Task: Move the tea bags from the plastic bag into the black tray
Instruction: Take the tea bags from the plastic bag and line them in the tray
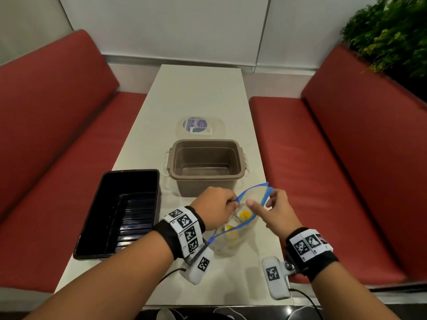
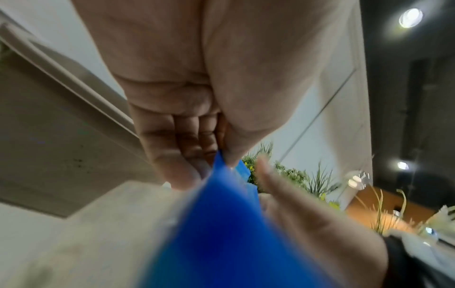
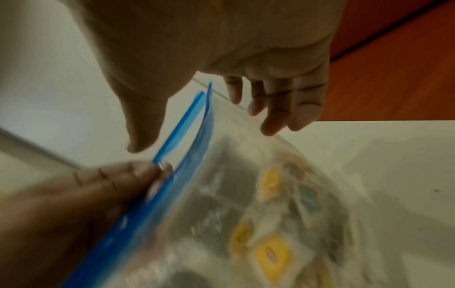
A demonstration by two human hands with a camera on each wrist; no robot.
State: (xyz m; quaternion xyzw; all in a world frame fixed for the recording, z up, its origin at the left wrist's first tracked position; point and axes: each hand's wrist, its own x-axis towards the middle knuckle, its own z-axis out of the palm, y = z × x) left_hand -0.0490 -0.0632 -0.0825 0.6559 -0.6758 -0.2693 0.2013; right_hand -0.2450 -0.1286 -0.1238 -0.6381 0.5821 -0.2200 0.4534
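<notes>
A clear plastic bag [image 1: 233, 241] with a blue zip strip stands on the white table, its mouth parted. Several tea bags [image 1: 245, 214] with yellow tags show inside it, blurred in the right wrist view [image 3: 270, 255]. My left hand [image 1: 232, 203] pinches the near blue strip [image 2: 221, 155] between thumb and fingers. My right hand [image 1: 261, 202] straddles the bag's far corner. Its thumb sits apart from the strip and its loose fingers [image 3: 270, 120] touch the clear side edge. The black tray [image 1: 136, 218] lies to the left of the bag, with nothing visible in it.
A brown tub [image 1: 205, 142] stands just behind the bag, with its clear lid [image 1: 199, 127] lying beyond it. Red bench seats [image 1: 323, 181] flank the narrow table. The right table edge runs close beside my right wrist. A plant [image 1: 392, 35] fills the far right corner.
</notes>
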